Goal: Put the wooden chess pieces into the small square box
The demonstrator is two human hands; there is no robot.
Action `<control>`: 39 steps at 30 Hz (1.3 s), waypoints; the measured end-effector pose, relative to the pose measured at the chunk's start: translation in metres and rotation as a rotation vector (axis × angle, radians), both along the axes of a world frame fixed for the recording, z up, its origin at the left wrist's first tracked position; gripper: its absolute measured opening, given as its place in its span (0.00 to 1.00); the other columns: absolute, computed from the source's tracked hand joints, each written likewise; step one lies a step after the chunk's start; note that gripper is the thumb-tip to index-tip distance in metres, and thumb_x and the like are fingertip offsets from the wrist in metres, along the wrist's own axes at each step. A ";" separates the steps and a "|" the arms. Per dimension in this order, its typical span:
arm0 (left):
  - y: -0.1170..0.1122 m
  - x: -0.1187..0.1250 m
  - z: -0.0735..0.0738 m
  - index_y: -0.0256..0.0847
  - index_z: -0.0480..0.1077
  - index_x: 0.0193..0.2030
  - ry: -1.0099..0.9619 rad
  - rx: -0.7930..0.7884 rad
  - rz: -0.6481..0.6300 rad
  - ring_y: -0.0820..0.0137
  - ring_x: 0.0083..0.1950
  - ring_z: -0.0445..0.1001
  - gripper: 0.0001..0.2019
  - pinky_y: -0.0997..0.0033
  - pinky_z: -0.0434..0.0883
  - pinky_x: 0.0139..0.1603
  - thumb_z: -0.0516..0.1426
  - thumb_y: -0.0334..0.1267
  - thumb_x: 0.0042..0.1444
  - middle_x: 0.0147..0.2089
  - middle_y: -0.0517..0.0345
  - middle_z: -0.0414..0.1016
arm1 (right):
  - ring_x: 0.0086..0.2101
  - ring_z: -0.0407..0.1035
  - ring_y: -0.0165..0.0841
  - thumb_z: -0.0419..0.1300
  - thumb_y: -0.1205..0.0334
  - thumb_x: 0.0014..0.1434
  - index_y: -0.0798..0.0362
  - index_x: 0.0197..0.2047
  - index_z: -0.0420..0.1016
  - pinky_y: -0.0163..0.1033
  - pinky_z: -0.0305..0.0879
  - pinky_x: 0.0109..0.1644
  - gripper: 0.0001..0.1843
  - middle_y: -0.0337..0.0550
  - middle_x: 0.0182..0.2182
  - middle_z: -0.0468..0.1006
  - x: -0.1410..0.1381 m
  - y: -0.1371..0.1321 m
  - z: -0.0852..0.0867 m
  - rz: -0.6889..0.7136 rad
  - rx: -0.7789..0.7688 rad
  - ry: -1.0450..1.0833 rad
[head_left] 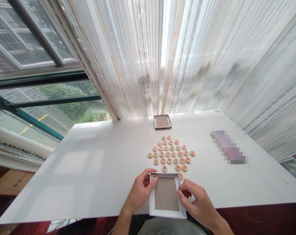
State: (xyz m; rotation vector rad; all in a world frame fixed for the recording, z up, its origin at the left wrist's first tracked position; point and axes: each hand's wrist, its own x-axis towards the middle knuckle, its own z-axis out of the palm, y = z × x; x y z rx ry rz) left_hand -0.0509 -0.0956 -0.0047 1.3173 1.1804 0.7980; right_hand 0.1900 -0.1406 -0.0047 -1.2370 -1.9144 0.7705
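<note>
Here's the white cardboard tray (166,213), held at the edge of the surface (65,169): left hand (140,191) closed on its corner beside a xiangqi piece (155,176), right hand (197,204) gripping its rim, more pieces (170,155) clustered just beyond!

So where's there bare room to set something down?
The widest bare patch of white tabletop lies left of the wooden chess pieces. A narrower one sits between them and the blurred purple object. It's crowded at the white cardboard tray, between left hand and right hand.
</note>
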 end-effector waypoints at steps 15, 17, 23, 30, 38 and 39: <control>0.001 0.004 -0.005 0.41 0.64 0.63 -0.120 -0.096 -0.012 0.69 0.34 0.71 0.28 0.74 0.67 0.33 0.56 0.56 0.63 0.34 0.57 0.72 | 0.28 0.64 0.30 0.54 0.64 0.67 0.51 0.32 0.67 0.35 0.61 0.33 0.09 0.37 0.26 0.67 0.001 -0.001 -0.001 -0.037 -0.022 0.038; 0.001 0.002 -0.003 0.43 0.61 0.66 -0.145 -0.059 -0.045 0.68 0.39 0.73 0.28 0.71 0.71 0.39 0.55 0.55 0.64 0.44 0.51 0.74 | 0.28 0.64 0.31 0.54 0.64 0.67 0.51 0.33 0.67 0.35 0.61 0.34 0.09 0.37 0.27 0.67 0.004 0.001 -0.002 -0.034 -0.020 0.049; -0.006 -0.012 -0.003 0.47 0.51 0.72 -0.116 0.029 -0.140 0.65 0.44 0.73 0.38 0.62 0.71 0.51 0.63 0.47 0.59 0.49 0.50 0.72 | 0.28 0.64 0.31 0.54 0.65 0.67 0.51 0.34 0.67 0.35 0.61 0.34 0.08 0.37 0.27 0.67 0.009 0.004 -0.003 -0.021 -0.037 0.050; -0.009 -0.022 -0.010 0.42 0.65 0.62 -0.129 -0.061 -0.095 0.66 0.43 0.73 0.23 0.67 0.71 0.46 0.57 0.49 0.64 0.45 0.51 0.74 | 0.28 0.64 0.30 0.55 0.65 0.66 0.51 0.33 0.68 0.35 0.61 0.33 0.08 0.37 0.26 0.67 -0.008 -0.001 -0.007 0.030 -0.045 0.029; -0.001 -0.028 -0.008 0.40 0.69 0.56 -0.105 -0.038 0.035 0.67 0.42 0.71 0.20 0.70 0.69 0.44 0.57 0.49 0.64 0.41 0.54 0.73 | 0.31 0.70 0.33 0.55 0.63 0.68 0.50 0.48 0.73 0.38 0.69 0.38 0.09 0.42 0.31 0.74 -0.010 0.001 -0.005 -0.003 -0.023 0.129; 0.000 -0.029 -0.007 0.40 0.69 0.57 -0.094 -0.036 0.045 0.68 0.39 0.70 0.20 0.72 0.68 0.41 0.57 0.50 0.64 0.38 0.56 0.72 | 0.32 0.70 0.34 0.55 0.63 0.68 0.50 0.52 0.72 0.39 0.70 0.39 0.11 0.42 0.32 0.75 -0.007 0.003 -0.005 -0.033 -0.010 0.141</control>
